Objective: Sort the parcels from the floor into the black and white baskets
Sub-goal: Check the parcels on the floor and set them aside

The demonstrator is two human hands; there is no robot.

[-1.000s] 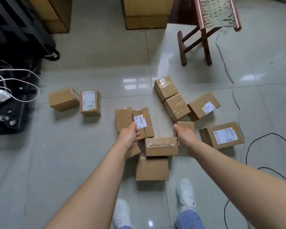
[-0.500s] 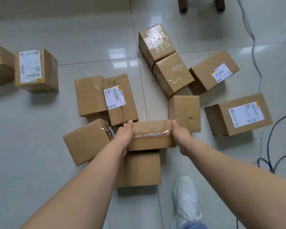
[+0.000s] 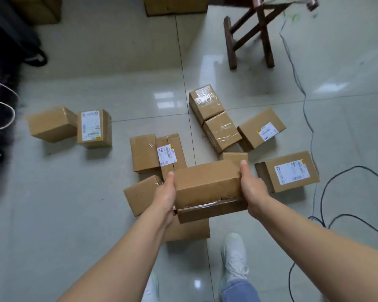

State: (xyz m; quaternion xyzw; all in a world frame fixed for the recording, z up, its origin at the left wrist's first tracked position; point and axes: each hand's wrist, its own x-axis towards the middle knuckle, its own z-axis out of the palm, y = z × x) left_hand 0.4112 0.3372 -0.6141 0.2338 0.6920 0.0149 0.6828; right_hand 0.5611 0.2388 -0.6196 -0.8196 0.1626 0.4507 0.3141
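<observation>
I hold a plain brown cardboard parcel lifted above the floor, its taped seam facing me. My left hand grips its left end and my right hand grips its right end. Several more cardboard parcels lie on the tiled floor: one with a white label at the right, a labelled one in the middle, a plain one beside my left hand, and two at the left. No black or white basket shows in this view.
A dark wooden chair stands at the back right. Black cables trail over the floor on the right. Dark equipment with white cords fills the left edge. My white shoes stand just below the parcels.
Both hands closed on the ends of the parcel and lifted it off the floor, tilting its plain face upward. The view pulled back from the pile.
</observation>
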